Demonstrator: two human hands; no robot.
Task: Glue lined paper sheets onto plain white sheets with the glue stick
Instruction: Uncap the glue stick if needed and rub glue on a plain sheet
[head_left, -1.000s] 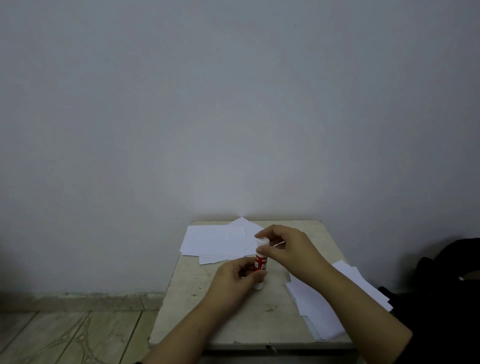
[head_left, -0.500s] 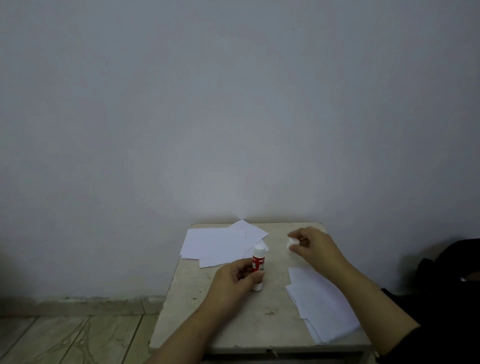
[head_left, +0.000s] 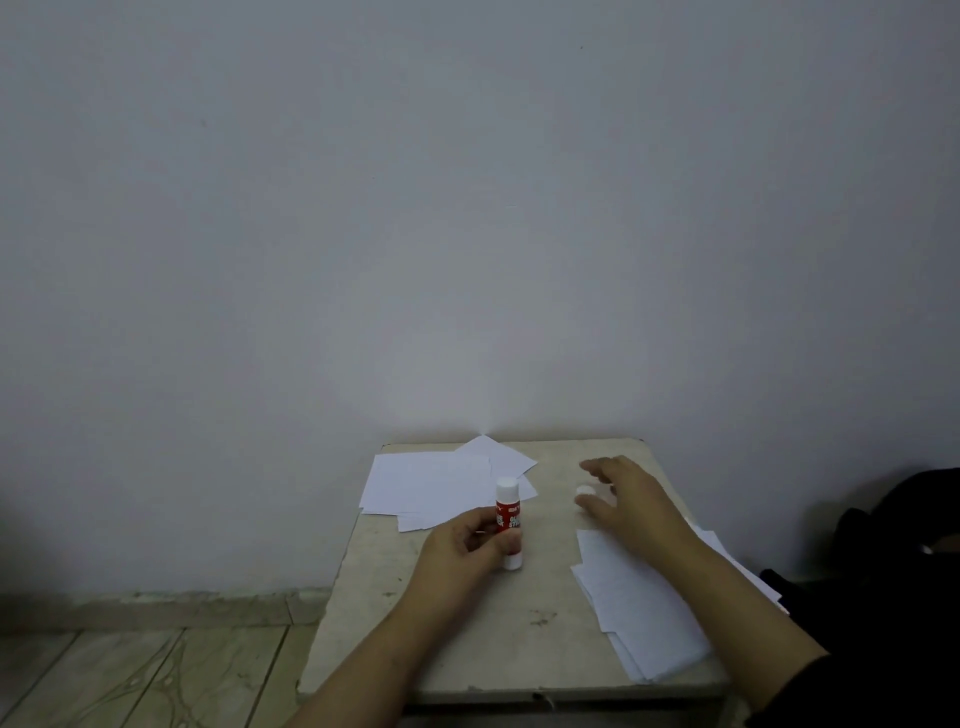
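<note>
You pulled the cap off and set it right of the glue stick, which your left hand gripped upright; right hand fingers spread, empty, so gluing could begin.

In the lower middle of the frame stands my small pale table, scuffed and stained, pushed against a plain grey wall. At lower left I see worn tiled floor. A dark, shapeless black bundle sits at the right edge.
</note>
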